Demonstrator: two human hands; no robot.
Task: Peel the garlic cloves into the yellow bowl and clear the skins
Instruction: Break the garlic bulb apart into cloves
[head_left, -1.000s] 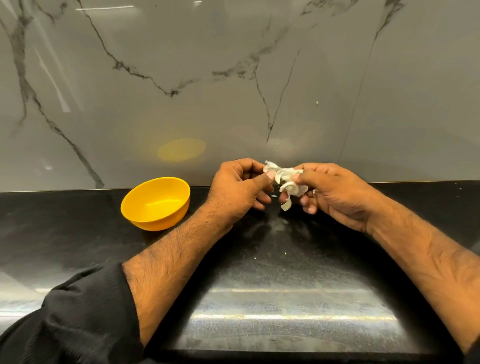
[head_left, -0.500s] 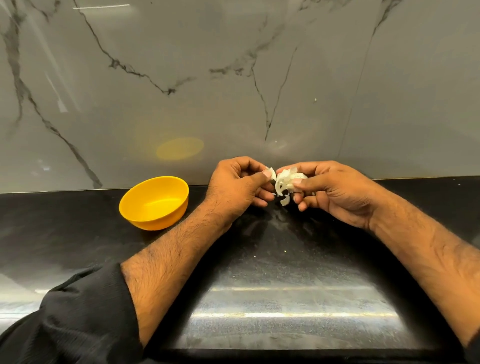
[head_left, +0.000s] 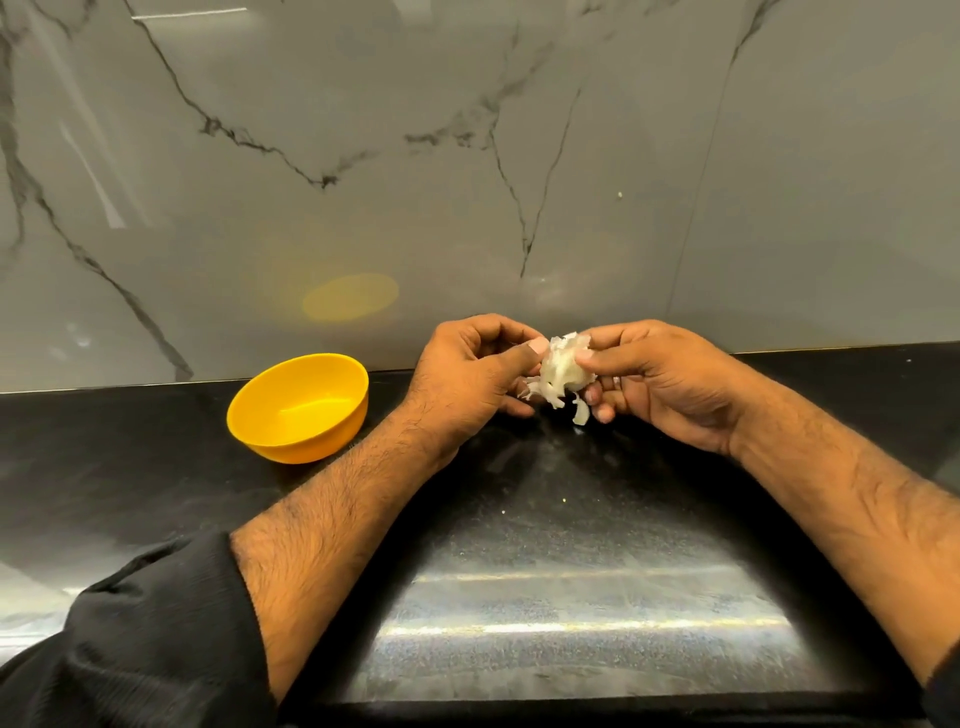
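Note:
A white garlic piece (head_left: 563, 369) with loose papery skin hanging from it is held above the black counter, near the wall. My right hand (head_left: 670, 384) grips it with thumb on top and fingers curled beneath. My left hand (head_left: 475, 379) pinches its skin from the left, thumb tip against it. The yellow bowl (head_left: 298, 408) stands on the counter to the left of my left hand and shows nothing inside.
The black speckled counter (head_left: 545, 519) runs to a grey marble wall (head_left: 467, 182) just behind my hands. A few tiny flecks lie on the counter below the garlic. A black sleeve (head_left: 130, 644) covers my left forearm at the lower left.
Both hands have closed in on the garlic, and the spread skins are now bunched closer between my thumbs. The bowl has not moved.

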